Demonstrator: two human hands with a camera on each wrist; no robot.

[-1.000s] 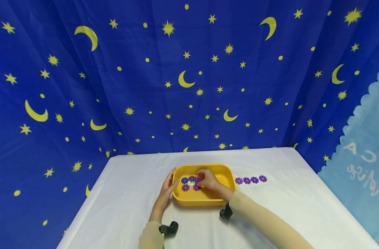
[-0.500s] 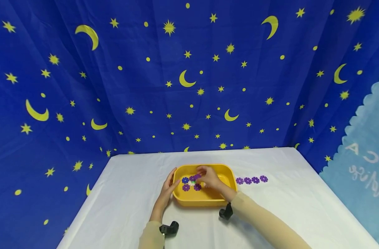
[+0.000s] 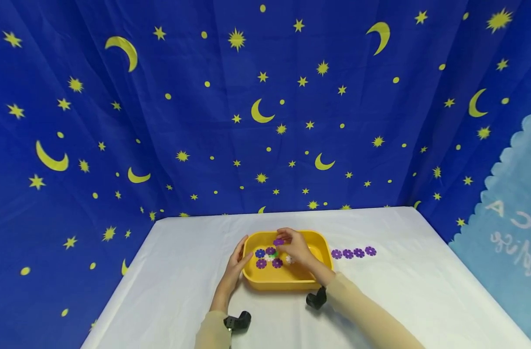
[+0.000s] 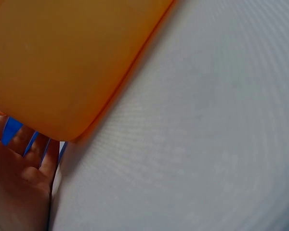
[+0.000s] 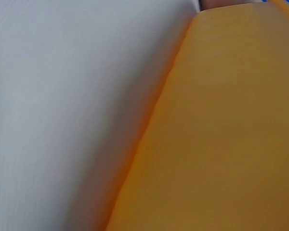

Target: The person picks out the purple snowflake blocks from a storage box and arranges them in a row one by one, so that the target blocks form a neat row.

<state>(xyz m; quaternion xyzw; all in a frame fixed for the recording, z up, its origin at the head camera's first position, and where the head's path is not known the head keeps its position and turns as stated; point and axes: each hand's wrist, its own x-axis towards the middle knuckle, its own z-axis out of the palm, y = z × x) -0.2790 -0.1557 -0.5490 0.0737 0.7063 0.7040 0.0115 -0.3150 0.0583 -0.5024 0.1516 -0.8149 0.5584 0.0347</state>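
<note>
A yellow plastic tub (image 3: 283,285) stands on the white-covered table. My left hand (image 3: 234,266) holds its left end, thumb over the rim and fingers along the outer wall; the left wrist view shows that hand (image 4: 26,178) against the tub's wall (image 4: 72,72). Over the tub, my right hand (image 3: 298,248) pinches a purple flower-shaped disc (image 3: 278,242) between thumb and fingers. Inside lie a blue flower disc (image 3: 259,253), several purple flower discs (image 3: 261,264), white ones (image 3: 289,260) and a bit of green (image 3: 273,254). The right wrist view shows only the tub's outer wall (image 5: 216,125) and tablecloth.
Right of the tub, several purple flower discs (image 3: 348,254) lie in a row on the white tablecloth (image 3: 405,291). A blue curtain (image 3: 195,121) with yellow moons and stars hangs behind and to the left. A light blue cloth (image 3: 509,232) hangs at the far right.
My right hand has lifted the purple flower disc from the group and drawn it slightly up and right. A white disc in the tub now shows below that hand. My left hand keeps its place.
</note>
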